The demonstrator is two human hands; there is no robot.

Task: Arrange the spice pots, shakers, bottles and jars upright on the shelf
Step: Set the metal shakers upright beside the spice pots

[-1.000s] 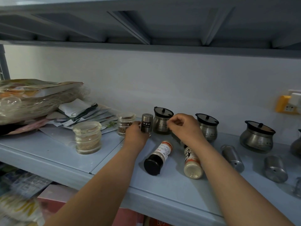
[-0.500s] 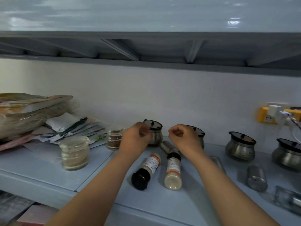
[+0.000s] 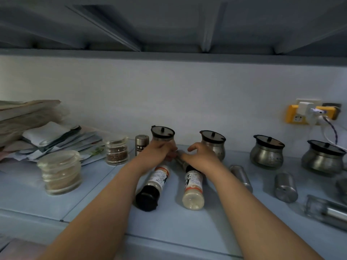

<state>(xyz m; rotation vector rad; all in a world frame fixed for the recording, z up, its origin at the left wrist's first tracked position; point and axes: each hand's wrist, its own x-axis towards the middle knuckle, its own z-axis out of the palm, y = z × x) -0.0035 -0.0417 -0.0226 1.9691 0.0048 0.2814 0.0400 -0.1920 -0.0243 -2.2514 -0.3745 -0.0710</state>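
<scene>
A small steel shaker (image 3: 141, 144) stands upright at the back of the blue shelf (image 3: 93, 188), just left of my left hand (image 3: 156, 153). My left hand's fingers close on the top end of another steel shaker (image 3: 179, 157), which lies between my hands. My right hand (image 3: 201, 157) hovers over that shaker's lower part with fingers curled and apart. A black-capped bottle (image 3: 153, 184) and a white-filled bottle (image 3: 193, 188) lie on their sides in front of my hands. Two steel shakers (image 3: 241, 175) (image 3: 285, 186) lie to the right.
Several lidded steel pots (image 3: 266, 152) stand upright along the back wall. Two glass jars (image 3: 60, 171) (image 3: 117, 151) stand at the left beside a pile of packets (image 3: 47, 137). A glass grinder (image 3: 326, 211) lies at far right. A yellow socket (image 3: 300, 115) hangs on the wall.
My left hand has let go of the small steel shaker, which now stands upright. Both hands have come together over the lying steel shaker. The camera has tilted upward.
</scene>
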